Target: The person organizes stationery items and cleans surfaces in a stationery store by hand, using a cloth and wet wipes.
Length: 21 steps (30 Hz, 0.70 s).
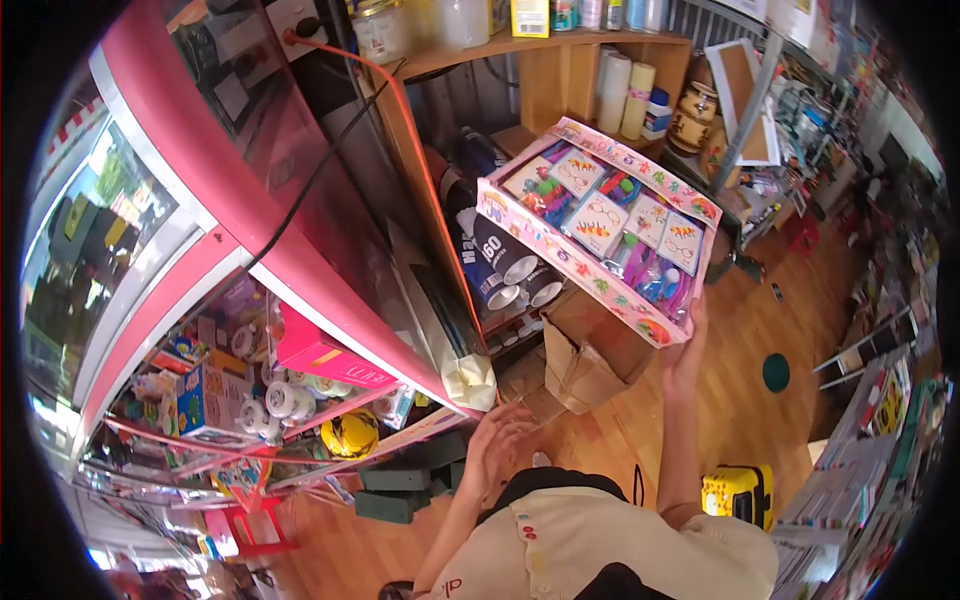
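Observation:
A pink-bordered boxed craft set (609,225) with a clear window sits tilted in front of me. Through its window show picture cards and bundles of coloured pieces. My right hand (688,340) grips the set's near right corner, with the thumb up along its side. Lower down, my left hand (501,437) holds nothing, its fingers loosely apart. It is close to a brown cardboard box (580,372) under the set and to the bottom corner of the pink-framed glass case.
Left stands a pink-framed glass case (335,340) holding toys and a yellow ball (350,433). A wooden shelf (560,75) with bottles and cans is ahead. Dark tubes (497,262) stand below it. A yellow case (738,495) stands on the wooden floor (740,400) beside stacked goods at right.

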Each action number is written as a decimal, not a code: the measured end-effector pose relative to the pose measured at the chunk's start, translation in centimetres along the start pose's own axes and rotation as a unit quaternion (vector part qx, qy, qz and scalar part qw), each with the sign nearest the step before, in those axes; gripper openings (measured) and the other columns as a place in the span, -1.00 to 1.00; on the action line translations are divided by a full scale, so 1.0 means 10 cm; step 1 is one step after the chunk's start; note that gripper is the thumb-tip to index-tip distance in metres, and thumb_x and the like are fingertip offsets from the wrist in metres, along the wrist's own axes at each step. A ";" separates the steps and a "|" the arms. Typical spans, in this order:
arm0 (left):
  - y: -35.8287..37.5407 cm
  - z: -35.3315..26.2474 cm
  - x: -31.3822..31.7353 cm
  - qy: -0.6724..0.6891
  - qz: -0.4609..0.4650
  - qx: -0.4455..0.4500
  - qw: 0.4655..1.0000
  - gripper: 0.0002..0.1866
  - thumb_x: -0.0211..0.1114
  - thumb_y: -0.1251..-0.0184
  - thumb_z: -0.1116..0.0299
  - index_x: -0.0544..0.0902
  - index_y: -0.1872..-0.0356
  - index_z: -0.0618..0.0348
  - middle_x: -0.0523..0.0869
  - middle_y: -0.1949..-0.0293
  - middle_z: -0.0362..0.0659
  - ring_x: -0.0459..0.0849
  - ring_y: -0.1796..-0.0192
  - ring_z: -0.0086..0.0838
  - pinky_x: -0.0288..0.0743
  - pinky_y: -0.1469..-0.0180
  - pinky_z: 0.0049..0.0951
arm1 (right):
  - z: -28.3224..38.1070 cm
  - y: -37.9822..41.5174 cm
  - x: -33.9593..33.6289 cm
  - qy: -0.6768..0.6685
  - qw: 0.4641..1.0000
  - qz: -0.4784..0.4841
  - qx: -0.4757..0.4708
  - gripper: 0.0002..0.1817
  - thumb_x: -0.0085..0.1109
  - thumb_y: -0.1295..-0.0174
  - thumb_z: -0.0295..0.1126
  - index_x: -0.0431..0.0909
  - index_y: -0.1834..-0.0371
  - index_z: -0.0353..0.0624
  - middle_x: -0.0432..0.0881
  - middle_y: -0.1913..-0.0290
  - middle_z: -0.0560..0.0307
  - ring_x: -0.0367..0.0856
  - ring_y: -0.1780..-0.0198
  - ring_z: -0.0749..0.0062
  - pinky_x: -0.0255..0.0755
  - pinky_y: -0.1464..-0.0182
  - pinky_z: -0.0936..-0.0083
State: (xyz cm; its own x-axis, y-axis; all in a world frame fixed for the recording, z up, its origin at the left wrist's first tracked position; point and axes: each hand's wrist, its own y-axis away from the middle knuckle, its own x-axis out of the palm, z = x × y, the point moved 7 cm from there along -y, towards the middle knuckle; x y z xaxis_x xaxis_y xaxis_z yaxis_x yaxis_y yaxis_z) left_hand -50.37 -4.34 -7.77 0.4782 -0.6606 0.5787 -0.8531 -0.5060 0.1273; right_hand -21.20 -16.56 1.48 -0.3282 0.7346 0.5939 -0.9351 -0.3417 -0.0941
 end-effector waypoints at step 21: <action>-0.05 -0.05 -0.18 0.003 -0.144 0.125 0.982 -0.42 0.00 -0.49 0.02 0.35 -0.30 0.30 0.53 -0.18 0.04 0.55 -0.18 -0.27 0.30 -0.31 -0.21 | -1.33 -0.28 1.64 0.054 0.968 0.204 0.137 -0.05 0.02 -0.46 -0.10 -0.51 -0.57 -0.11 0.40 -0.13 -0.25 0.71 0.15 0.08 0.61 0.03 0.27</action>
State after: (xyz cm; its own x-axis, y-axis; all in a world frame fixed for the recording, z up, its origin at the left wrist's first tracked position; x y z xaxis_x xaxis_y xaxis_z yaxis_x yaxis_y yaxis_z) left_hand -50.94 -2.62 -8.42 0.6895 -0.4672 0.5535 -0.6048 -0.7918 0.0850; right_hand -25.72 4.24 0.85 -0.6881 0.5575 0.4644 -0.6589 -0.7482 -0.0781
